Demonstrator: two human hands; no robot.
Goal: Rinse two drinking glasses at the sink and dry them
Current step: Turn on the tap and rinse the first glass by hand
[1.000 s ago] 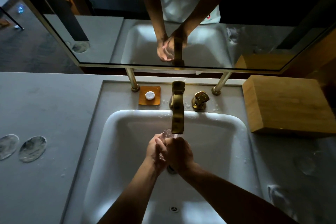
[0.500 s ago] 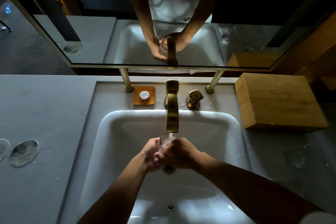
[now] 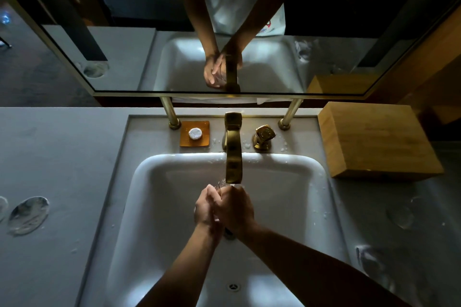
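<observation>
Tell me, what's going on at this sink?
A person is rinsing a clear drinking glass under the brass faucet. Both hands, left and right, are wrapped round it over the white basin, hiding most of it. Another glass seems to lie on the wet counter at right.

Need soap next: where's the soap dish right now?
The soap dish sits on the ledge behind the sink, just left of the tap.
</observation>
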